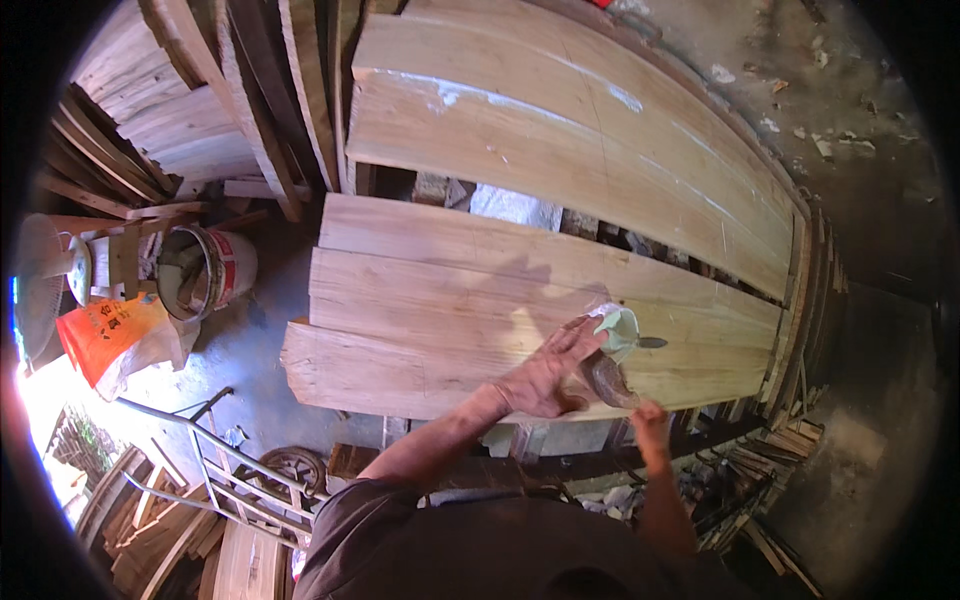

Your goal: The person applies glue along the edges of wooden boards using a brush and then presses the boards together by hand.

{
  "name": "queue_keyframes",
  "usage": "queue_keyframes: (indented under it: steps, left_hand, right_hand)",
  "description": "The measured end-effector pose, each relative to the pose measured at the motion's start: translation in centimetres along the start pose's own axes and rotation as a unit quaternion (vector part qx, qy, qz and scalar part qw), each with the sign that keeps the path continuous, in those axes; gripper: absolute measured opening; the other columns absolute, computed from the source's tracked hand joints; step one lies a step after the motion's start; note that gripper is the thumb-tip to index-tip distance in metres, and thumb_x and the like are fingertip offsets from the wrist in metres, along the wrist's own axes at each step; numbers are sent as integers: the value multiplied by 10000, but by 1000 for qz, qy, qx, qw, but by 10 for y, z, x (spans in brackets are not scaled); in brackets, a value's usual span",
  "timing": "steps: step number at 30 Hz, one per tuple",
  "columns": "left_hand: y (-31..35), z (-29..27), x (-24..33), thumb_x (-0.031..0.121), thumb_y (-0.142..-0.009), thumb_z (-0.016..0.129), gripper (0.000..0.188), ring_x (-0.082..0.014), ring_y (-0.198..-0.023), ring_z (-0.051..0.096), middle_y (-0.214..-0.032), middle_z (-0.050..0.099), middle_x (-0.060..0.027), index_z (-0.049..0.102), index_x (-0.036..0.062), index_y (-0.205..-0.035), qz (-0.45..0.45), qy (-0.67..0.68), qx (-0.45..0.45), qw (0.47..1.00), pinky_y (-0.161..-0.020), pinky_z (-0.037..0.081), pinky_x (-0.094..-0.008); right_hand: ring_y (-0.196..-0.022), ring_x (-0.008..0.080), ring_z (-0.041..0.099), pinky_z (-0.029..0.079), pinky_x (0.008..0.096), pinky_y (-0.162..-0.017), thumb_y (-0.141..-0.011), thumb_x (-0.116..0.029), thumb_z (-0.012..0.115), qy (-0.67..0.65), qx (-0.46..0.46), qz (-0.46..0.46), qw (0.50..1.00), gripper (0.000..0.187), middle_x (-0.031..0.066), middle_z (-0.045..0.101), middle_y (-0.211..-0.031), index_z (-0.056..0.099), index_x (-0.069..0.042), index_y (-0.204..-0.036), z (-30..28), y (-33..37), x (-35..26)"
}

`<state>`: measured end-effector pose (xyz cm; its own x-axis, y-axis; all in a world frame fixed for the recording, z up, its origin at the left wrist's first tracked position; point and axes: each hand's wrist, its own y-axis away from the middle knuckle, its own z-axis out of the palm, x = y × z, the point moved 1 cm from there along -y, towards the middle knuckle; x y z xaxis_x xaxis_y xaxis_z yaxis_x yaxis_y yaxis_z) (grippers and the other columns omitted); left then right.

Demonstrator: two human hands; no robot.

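My left hand (552, 368) is closed at the side of a pale green cup-like container (622, 332), held tilted above the near wooden panel (420, 330). Just below the container is a brown, curved, shiny thing (605, 380), whose kind I cannot make out. My right hand (650, 422) is closed in a fist at the lower end of this brown thing, near the panel's front edge. Its fingers are partly blurred. A small dark oval (652, 342) shows beside the container's rim; whether it is a mark on the wood or a separate piece, I cannot tell.
Beyond a gap lies a second panel (560, 120) with white streaks. Boards (250, 90) lean at the far left. A bucket (215, 270), an orange-and-white bag (115, 340) and a metal hand cart (225, 450) stand left. Wood scraps (760, 480) lie near right.
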<state>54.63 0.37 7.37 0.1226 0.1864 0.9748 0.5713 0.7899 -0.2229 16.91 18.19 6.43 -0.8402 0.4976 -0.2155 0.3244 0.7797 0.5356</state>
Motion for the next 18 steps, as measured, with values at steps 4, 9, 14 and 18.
queue_keyframes:
  steps: [4, 9, 14, 18]
  left_hand:
    - [0, 72, -8, 225, -625, 864, 1032, -475, -1442, 256, -1532, 315, -271, 327, 56, -1490, 3, -34, 111, 993, -1187, 221, -574]
    - [-5, 86, 0, 243, -585, 828, 897, -465, -1360, 389, -1394, 465, -260, 436, -32, -1344, -27, -64, 201, 977, -1155, 271, -581]
    - [32, 57, 19, 205, -554, 840, 841, -449, -1322, 444, -1344, 513, -240, 481, -21, -1281, -18, -32, 248, 968, -1126, 319, -566]
    - [78, 31, 27, 161, -614, 858, 839, -470, -1331, 436, -1379, 493, -260, 444, 1, -1327, 2, -6, 275, 962, -1126, 318, -583]
  right_hand:
    - [-853, 236, 638, 489, 371, -756, -896, -84, 581, 139, 112, -163, 970, 94, 143, 644, -863, 597, -1, -854, -69, -87, 21]
    - [-1058, 275, 683, 530, 359, -894, -958, -172, 638, -87, 98, -239, 962, 353, 216, 675, -1158, 611, -7, -1269, -76, -195, -122]
    - [-1074, 390, 643, 500, 441, -946, -967, -267, 579, 73, -2, -405, 911, 361, 220, 672, -1174, 636, -24, -1228, -59, -240, -241]
    - [-1043, 386, 654, 499, 443, -899, -975, -383, 543, 126, -172, -324, 922, 399, 223, 693, -1095, 688, -39, -1115, -38, -275, -273]
